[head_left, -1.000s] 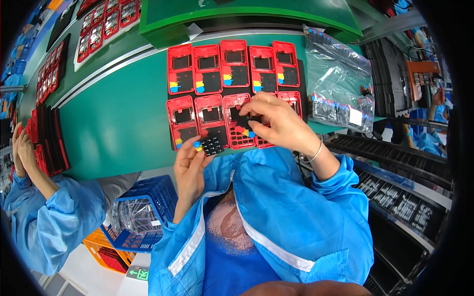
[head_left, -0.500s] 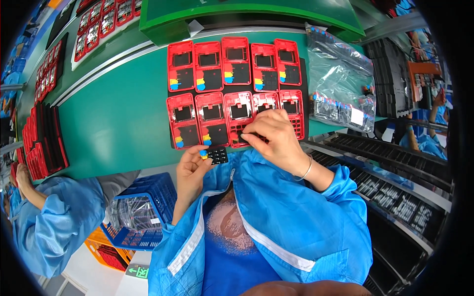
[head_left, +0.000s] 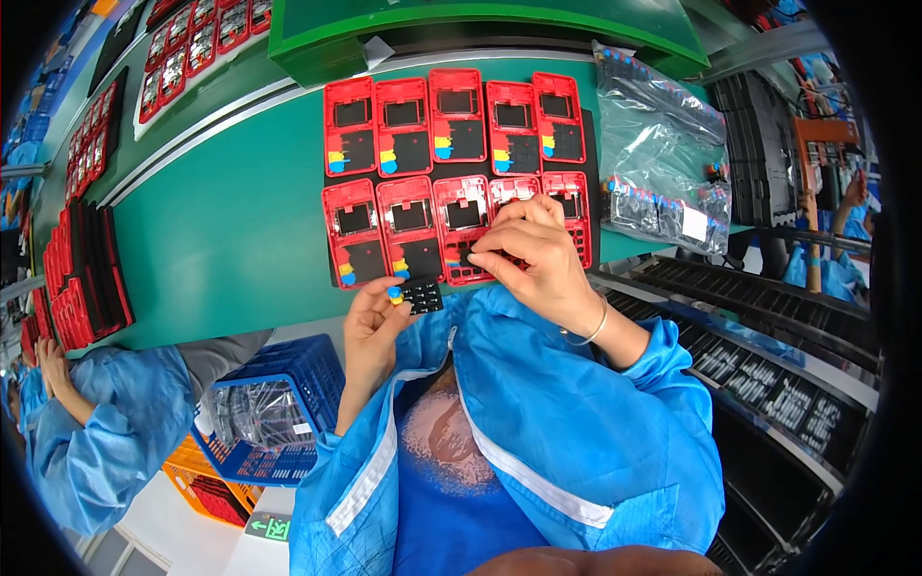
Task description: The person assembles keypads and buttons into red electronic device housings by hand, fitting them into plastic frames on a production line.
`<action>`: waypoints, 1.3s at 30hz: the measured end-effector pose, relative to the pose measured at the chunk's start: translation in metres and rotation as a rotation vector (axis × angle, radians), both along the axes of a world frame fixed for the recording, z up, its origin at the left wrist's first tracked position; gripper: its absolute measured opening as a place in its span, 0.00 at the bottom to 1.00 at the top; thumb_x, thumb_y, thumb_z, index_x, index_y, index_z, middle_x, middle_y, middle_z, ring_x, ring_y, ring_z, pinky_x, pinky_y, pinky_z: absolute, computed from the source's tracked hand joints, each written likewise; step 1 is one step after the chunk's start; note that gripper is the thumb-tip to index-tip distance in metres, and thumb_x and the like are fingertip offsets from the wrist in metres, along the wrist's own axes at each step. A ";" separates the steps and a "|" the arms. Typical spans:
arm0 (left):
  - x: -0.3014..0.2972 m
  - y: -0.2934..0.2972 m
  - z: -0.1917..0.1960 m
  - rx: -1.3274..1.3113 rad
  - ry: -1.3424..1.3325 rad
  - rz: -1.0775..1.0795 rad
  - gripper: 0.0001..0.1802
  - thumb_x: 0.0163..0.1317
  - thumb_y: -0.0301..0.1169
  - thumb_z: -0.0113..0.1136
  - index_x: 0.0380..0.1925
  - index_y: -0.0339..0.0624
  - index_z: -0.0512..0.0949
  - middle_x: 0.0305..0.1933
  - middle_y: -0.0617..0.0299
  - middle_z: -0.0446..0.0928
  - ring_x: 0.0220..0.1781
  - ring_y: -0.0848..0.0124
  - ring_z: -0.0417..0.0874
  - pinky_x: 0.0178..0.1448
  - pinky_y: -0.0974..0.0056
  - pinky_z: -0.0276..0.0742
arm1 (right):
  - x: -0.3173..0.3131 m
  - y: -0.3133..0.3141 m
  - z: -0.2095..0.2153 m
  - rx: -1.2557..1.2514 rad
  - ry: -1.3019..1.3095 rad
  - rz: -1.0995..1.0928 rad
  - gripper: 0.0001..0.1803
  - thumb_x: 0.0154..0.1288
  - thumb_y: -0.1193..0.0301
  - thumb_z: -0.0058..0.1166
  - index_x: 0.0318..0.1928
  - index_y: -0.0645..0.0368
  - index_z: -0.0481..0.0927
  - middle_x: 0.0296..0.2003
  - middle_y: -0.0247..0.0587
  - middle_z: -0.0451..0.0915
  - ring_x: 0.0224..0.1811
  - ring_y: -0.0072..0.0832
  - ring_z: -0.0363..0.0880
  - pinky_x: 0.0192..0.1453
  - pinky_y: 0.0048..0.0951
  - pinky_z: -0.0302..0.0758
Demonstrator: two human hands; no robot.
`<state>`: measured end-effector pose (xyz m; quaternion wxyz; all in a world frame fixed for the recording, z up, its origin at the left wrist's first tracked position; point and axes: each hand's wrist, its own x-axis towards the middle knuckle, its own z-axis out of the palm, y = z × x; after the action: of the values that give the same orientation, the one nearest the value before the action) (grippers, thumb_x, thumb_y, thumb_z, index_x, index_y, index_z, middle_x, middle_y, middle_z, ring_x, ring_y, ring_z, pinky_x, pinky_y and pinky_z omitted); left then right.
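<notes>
We see the left hand (head_left: 370, 322) pinching a black keypad (head_left: 420, 295) just below the tray of red casings (head_left: 456, 173). Right hand (head_left: 533, 254) fingers curled on the tray's bottom row, prob. pressing a casing; grip unclear.

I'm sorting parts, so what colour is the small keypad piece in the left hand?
Black, with a blue and a yellow key at one end; the keypad piece shows best in the head view.

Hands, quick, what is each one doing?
Left hand: closed on a small black keypad.
Right hand: fingertips pressing on a red case; grip unclear.
</notes>
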<state>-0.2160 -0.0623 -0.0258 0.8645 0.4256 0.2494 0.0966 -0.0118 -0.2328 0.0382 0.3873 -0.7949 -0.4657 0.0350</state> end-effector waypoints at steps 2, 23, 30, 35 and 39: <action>0.001 0.001 0.000 -0.003 0.000 -0.001 0.22 0.73 0.16 0.58 0.65 0.36 0.73 0.61 0.51 0.83 0.60 0.67 0.86 0.63 0.63 0.84 | -0.001 -0.001 0.002 -0.010 0.068 0.033 0.08 0.55 0.71 0.73 0.36 0.55 0.89 0.34 0.31 0.86 0.49 0.31 0.80 0.63 0.42 0.64; 0.005 -0.004 0.010 0.001 -0.056 -0.011 0.22 0.73 0.15 0.57 0.65 0.34 0.72 0.61 0.49 0.83 0.62 0.66 0.86 0.66 0.61 0.83 | -0.013 0.009 -0.017 -0.053 -0.289 -0.090 0.13 0.60 0.76 0.63 0.46 0.59 0.82 0.46 0.42 0.78 0.55 0.41 0.77 0.63 0.48 0.66; 0.027 -0.023 0.015 0.204 -0.143 -0.096 0.27 0.71 0.15 0.61 0.70 0.32 0.71 0.66 0.49 0.79 0.64 0.66 0.84 0.66 0.62 0.82 | -0.021 0.001 0.000 0.156 0.281 0.188 0.13 0.68 0.72 0.66 0.51 0.62 0.84 0.45 0.45 0.84 0.45 0.44 0.85 0.45 0.41 0.82; 0.057 -0.026 0.029 1.327 -0.255 -0.237 0.32 0.66 0.22 0.68 0.71 0.33 0.72 0.70 0.45 0.75 0.71 0.51 0.78 0.76 0.50 0.74 | 0.007 -0.024 0.014 0.190 0.005 -0.018 0.12 0.60 0.75 0.71 0.45 0.63 0.89 0.43 0.43 0.88 0.44 0.41 0.89 0.47 0.36 0.85; 0.070 -0.027 0.007 1.900 -0.282 -0.411 0.28 0.68 0.32 0.66 0.67 0.33 0.76 0.69 0.48 0.78 0.76 0.54 0.74 0.81 0.45 0.65 | 0.020 -0.052 0.004 0.148 -0.438 -0.005 0.15 0.55 0.75 0.69 0.45 0.59 0.90 0.45 0.40 0.88 0.48 0.38 0.89 0.49 0.37 0.85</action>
<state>-0.1460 -0.0891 -0.0190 0.1842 0.9636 -0.1166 0.1548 0.0077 -0.2848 0.0422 0.3342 -0.7542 -0.5381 -0.1733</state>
